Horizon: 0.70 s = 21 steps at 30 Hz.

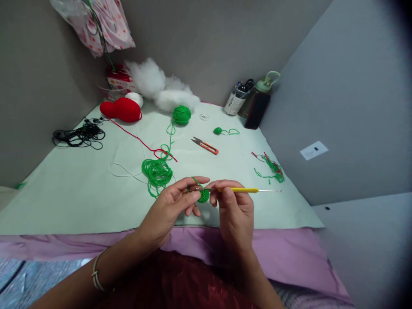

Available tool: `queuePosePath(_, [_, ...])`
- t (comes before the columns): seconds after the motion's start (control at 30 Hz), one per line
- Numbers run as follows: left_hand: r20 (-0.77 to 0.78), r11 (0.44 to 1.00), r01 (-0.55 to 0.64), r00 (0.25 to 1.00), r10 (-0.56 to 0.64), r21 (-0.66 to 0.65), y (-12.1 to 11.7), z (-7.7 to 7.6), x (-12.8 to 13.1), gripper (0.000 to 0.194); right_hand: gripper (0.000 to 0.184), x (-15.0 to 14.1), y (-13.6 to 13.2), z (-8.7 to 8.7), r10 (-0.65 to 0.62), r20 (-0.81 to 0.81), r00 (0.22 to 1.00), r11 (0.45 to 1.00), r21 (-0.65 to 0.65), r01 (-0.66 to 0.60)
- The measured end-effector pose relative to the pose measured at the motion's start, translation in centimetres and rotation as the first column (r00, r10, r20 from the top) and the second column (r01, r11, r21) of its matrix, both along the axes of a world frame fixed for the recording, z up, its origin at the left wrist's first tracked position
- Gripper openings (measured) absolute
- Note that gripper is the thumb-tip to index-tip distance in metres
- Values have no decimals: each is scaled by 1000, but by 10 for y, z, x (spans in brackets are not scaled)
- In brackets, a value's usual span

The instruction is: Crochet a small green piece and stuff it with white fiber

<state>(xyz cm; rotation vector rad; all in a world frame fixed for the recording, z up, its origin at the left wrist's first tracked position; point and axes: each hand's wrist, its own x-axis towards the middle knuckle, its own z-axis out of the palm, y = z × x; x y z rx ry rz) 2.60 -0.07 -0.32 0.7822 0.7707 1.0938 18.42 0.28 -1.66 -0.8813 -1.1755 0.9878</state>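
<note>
My left hand [175, 204] pinches a small round piece of green crochet [203, 196] near the table's front edge, and green yarn passes over its raised index finger. In my right hand [234, 206] is a crochet hook [244, 189] with a yellow handle, held level between thumb and fingers. Its left tip is at the top of the green piece; the other metal end sticks out to the right. Beyond my left hand lies a loose heap of green yarn [157, 173], with a strand leading up to a green yarn ball [182, 115].
Orange thread snips [205, 146] lie mid-table, a small green crocheted piece [218, 131] behind them. Yarn scraps [273, 169] are at right. A red stuffed piece [121, 109], black cord [80, 134] and white stuffing [161, 86] occupy the back left; a bottle [264, 86] and phone [257, 110] stand back right.
</note>
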Motion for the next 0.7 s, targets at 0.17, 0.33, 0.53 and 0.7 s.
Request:
queuePosePath(0.17, [-47,1000,-4,999,5,28,1,2,-4,24,22,1,1,4,40,-88,995,999,-18,-41])
queuePosePath(0.33, [-84,999,5,996,-1,51,3,-2,-7,25,21,5,-3,5,72,-28,997,997,33,-71])
queuePosePath(0.53, [-190,987,-24,980,54,156,3,-4,-9,30,23,8,-10,7,17,141,990,992,118,-34])
queuePosePath(0.7, [-344,953,-128,912,222,274,0,2,-6,29,24,8,-14,6,-50,320,946,968,250,-33])
